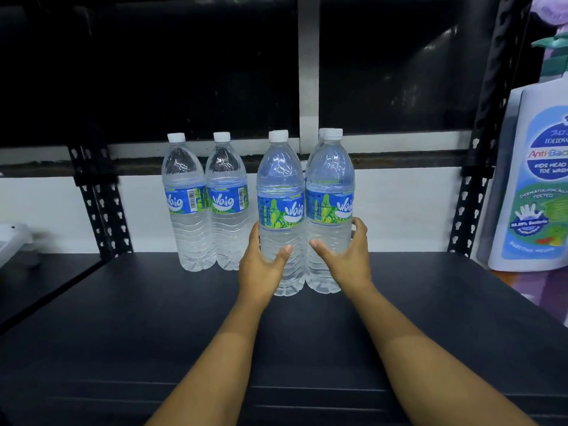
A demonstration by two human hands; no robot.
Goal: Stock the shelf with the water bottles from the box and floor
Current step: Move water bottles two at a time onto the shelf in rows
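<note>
Both bare forearms reach forward; left hand and right hand each curl around a water bottle.

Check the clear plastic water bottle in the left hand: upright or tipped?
Upright: the clear plastic water bottle stands on the black shelf, white cap up, the left hand gripping it.

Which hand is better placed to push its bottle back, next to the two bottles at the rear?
Probably the left hand. Its bottle stands nearer the two rear bottles; the right hand grips the bottle farther away.
</note>
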